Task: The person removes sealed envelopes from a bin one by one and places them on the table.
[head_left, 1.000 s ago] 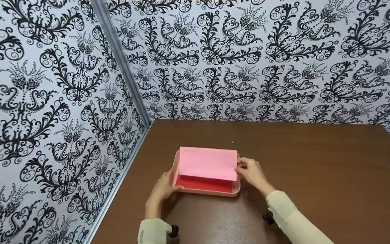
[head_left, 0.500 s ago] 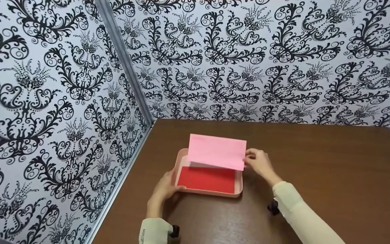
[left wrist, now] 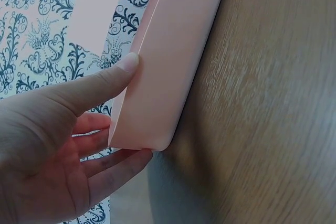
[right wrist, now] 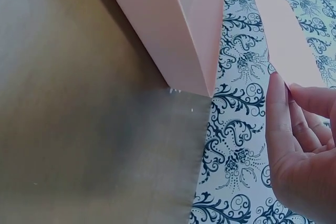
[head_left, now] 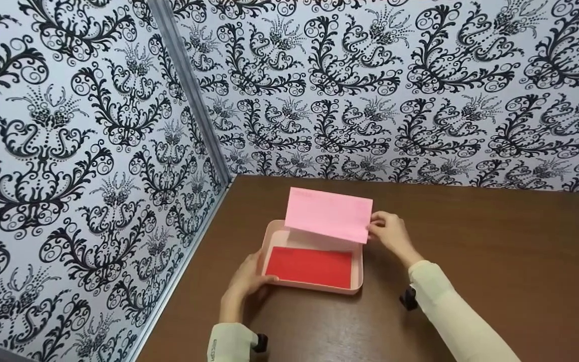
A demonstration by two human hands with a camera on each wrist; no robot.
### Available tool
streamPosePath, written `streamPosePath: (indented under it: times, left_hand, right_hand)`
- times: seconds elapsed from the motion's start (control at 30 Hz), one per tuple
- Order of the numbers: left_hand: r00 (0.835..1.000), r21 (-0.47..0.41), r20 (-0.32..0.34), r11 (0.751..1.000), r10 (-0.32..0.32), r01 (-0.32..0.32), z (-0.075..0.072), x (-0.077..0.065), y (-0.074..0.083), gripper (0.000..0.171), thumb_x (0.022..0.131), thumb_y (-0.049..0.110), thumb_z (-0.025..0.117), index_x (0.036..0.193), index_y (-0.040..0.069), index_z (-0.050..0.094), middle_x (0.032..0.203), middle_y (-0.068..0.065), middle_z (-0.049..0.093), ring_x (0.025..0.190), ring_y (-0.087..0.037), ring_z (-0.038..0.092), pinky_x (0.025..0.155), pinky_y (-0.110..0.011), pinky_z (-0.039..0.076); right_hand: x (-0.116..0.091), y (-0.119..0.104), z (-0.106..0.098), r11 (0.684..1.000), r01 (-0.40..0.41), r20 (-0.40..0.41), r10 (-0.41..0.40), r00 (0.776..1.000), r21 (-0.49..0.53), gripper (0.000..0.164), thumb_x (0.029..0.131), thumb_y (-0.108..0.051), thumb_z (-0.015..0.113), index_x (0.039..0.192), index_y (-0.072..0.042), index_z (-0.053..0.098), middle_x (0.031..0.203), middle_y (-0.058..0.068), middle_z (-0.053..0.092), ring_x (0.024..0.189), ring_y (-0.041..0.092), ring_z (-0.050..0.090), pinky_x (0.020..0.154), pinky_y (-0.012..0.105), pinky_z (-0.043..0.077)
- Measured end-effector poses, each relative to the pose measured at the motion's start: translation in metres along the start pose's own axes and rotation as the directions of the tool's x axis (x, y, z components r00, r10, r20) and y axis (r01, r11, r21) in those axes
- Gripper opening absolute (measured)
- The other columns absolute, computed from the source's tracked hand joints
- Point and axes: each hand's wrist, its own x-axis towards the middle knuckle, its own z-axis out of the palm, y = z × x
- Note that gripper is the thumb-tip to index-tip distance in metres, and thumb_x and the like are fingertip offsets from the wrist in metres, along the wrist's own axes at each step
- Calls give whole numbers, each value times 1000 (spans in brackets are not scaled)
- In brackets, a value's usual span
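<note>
My left hand [head_left: 247, 276] grips the near left corner of a shallow peach-pink tray [head_left: 314, 287], thumb on its rim and fingers around the outer wall. In the left wrist view the thumb lies on the edge of the tray [left wrist: 163, 56]. My right hand [head_left: 391, 232] pinches the right edge of a flat, envelope-sized pink paper [head_left: 328, 213]. It hangs tilted above the tray's far side; the right wrist view shows the pink paper [right wrist: 286, 35] between thumb and fingers of the right hand [right wrist: 304, 145]. A flat red rectangle [head_left: 309, 266] lies inside the tray's near half.
The tray stands on a brown wooden table [head_left: 480, 261]. Behind and to the left rise white walls with black scrollwork [head_left: 360, 100], joined by a grey corner strip [head_left: 189, 85]. Small white specks [right wrist: 176, 91] show near the tray's corner in the right wrist view.
My right hand has lifted the pink paper up, away and slightly right. More of the red rectangle and the tray's floor shows. The left hand keeps its grip on the tray.
</note>
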Motion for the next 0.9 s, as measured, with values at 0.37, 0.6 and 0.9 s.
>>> streamPosePath:
  times: [0.37,0.6,0.9]
  left_hand:
    - [999,-17,-14,999,-36,36,1,2,-1,89,79,25,83,152,3,37,143,-26,50,128,-43,50,111,-63,36]
    - [999,-12,-6,999,-32,32,6,-3,-2,89,80,26,82,152,3,36,146,-25,48,130,-43,50,111,-64,36]
    - [1000,33,-12,999,15,-14,0,-3,2,89,80,30,82,151,0,37,143,-26,50,129,-43,51,110,-62,38]
  right_hand:
    - [25,-4,-6,1000,0,-3,0,1000,23,21,89,4,64,107,16,63,101,30,71,78,12,70,75,35,62]
    - [37,-5,-8,997,-46,6,46,999,67,26,91,3,64,112,17,60,103,28,71,77,4,66,72,26,61]
    - [53,-4,-9,974,-102,30,98,995,201,30,93,5,61,117,20,55,87,5,71,71,1,65,74,28,61]
